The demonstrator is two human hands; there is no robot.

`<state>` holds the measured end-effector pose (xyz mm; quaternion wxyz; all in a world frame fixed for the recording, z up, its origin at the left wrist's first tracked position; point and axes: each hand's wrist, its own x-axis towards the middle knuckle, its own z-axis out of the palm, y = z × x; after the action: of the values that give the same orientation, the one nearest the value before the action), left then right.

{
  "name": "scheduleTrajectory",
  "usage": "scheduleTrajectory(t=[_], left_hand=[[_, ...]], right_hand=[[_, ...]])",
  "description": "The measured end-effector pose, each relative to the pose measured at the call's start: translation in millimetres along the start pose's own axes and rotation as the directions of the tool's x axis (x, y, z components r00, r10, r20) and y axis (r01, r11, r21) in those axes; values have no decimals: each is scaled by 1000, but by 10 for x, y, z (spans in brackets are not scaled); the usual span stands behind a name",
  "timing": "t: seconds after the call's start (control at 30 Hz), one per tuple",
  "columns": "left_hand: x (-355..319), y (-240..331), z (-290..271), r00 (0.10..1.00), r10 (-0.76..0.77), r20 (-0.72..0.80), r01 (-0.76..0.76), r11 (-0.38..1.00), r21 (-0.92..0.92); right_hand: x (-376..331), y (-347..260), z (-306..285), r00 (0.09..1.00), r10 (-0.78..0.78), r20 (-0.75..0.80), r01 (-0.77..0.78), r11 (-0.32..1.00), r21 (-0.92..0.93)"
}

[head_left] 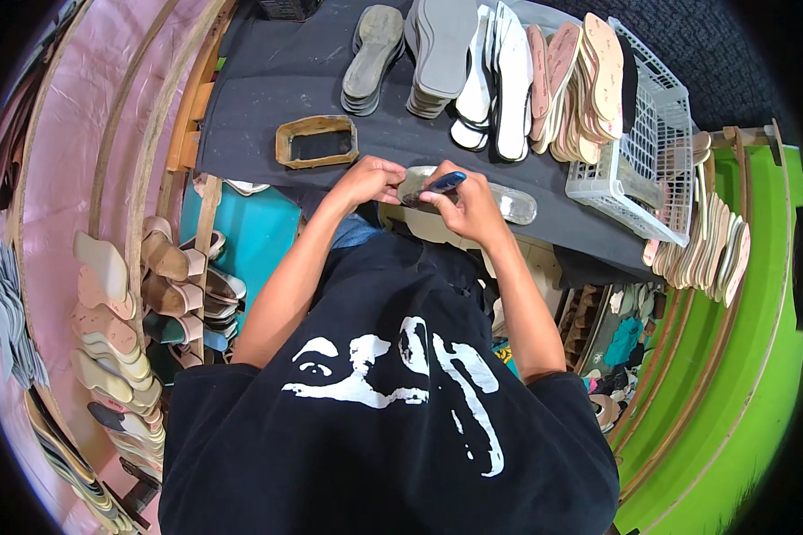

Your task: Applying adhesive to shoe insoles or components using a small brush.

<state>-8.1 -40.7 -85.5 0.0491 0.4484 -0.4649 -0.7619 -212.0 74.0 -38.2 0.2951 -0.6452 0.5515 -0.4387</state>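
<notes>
A shoe sole, pale and translucent with a darker grey patch at its left end, lies sideways at the near edge of the dark-covered table. The fingers of my left hand are pinched on that left end. My right hand is closed around a small tool with a dark blue handle, held over the sole. The tool's working tip is hidden by my fingers, so its kind does not show. Part of the sole's middle is covered by my right hand.
A brown open-topped box stands left of the sole. Stacks of grey soles, white soles and pinkish insoles line the far side. A white plastic crate sits at the right. Racks with shoes rise at the left.
</notes>
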Motion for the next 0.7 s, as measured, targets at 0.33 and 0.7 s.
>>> scheduleTrajectory(t=[0.33, 0.7], left_hand=[[49, -28, 15, 1000, 4, -30, -4, 1000, 6], [-13, -105, -91, 980, 125, 156, -129, 991, 18]], right_hand=[[21, -23, 120, 982, -13, -190, 3, 999, -54], [64, -58, 236, 906, 100, -411, -129, 991, -45]])
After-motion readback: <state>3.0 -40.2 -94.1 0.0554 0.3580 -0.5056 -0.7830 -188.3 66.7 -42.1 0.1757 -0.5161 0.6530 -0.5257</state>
